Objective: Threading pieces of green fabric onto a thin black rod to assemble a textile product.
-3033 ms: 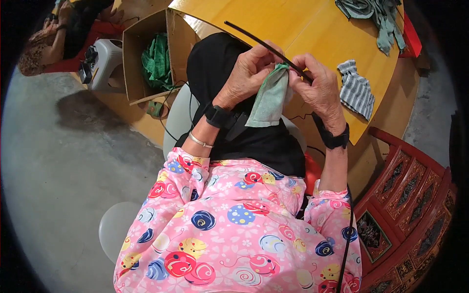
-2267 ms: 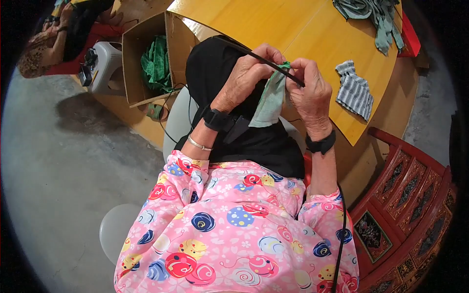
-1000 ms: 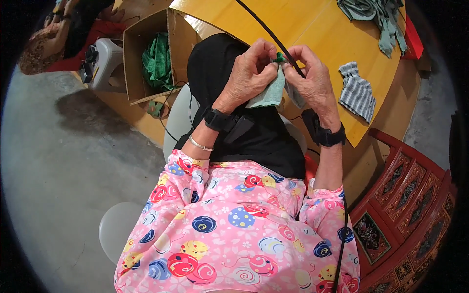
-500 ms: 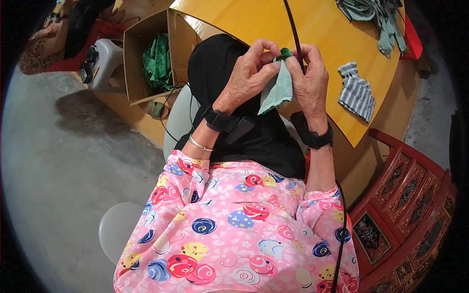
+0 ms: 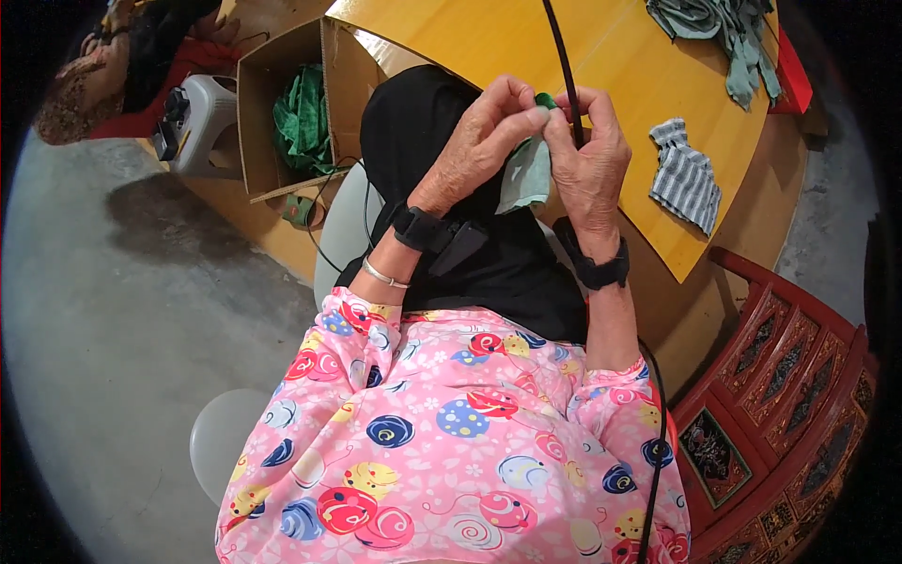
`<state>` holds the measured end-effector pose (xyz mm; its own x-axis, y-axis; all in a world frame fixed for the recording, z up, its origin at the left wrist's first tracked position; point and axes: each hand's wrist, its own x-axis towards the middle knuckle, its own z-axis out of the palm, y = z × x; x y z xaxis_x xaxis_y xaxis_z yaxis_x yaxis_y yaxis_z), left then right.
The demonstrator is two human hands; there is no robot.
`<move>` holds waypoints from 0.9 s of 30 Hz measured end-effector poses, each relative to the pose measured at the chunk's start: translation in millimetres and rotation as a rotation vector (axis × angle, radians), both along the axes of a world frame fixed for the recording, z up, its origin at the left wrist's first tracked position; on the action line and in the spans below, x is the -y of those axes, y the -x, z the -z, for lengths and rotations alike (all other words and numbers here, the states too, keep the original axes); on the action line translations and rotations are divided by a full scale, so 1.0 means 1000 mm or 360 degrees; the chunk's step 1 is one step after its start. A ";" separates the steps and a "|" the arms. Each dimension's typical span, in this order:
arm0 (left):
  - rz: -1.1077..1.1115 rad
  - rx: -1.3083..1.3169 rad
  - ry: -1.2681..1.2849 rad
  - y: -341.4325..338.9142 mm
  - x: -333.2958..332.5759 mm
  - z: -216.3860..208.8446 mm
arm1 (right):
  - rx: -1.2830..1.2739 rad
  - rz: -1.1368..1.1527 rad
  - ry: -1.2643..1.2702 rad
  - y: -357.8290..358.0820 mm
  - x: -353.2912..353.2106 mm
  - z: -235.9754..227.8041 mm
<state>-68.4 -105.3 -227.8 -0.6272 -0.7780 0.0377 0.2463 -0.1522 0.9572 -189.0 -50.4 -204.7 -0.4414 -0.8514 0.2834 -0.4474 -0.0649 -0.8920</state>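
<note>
Between my two hands, above my lap and by the table's near edge, is a small piece of green cloth [image 5: 526,179]. Its pale green end hangs down below my fingers, and a darker green tip shows at the top between them. My left hand [image 5: 484,136] pinches it from the left with thumb and fingers. My right hand [image 5: 587,155] grips the same cloth from the right, thumb close to the left thumb. Part of the cloth is hidden behind the fingers. A grey-and-white striped cloth piece [image 5: 684,177] lies on the table to the right.
Pale green cloth pieces [image 5: 719,38] are heaped on the yellow table [image 5: 451,33] at the far right. A cardboard box [image 5: 258,122] with green cloth stands left. A black cable [image 5: 561,47] hangs beside my right hand. A carved red wooden chair [image 5: 780,376] is at right; another person sits far left.
My fingers have shifted on the cloth, and its hanging end has turned and shows less. My right wrist has moved slightly left.
</note>
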 end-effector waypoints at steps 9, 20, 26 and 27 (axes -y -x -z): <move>-0.0061 -0.0325 -0.0292 0.002 0.001 0.001 | -0.0016 -0.0086 -0.0124 -0.001 0.011 -0.016; 0.0058 -0.0205 -0.0147 -0.001 0.007 0.003 | 0.0159 -0.0033 -0.0082 0.002 0.013 -0.004; -0.0022 -0.0220 -0.0281 -0.001 0.007 0.001 | 0.0344 -0.0284 -0.0155 0.014 0.016 -0.005; -0.0022 -0.0226 -0.0270 -0.001 0.008 0.002 | 0.0500 -0.0417 -0.0196 0.016 0.017 -0.006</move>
<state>-67.7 -113.6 -229.8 -0.6140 -0.7893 -0.0076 0.3799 -0.3040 0.8736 -204.6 -67.5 -198.6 -0.2545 -0.9653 0.0587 -0.1355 -0.0245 -0.9905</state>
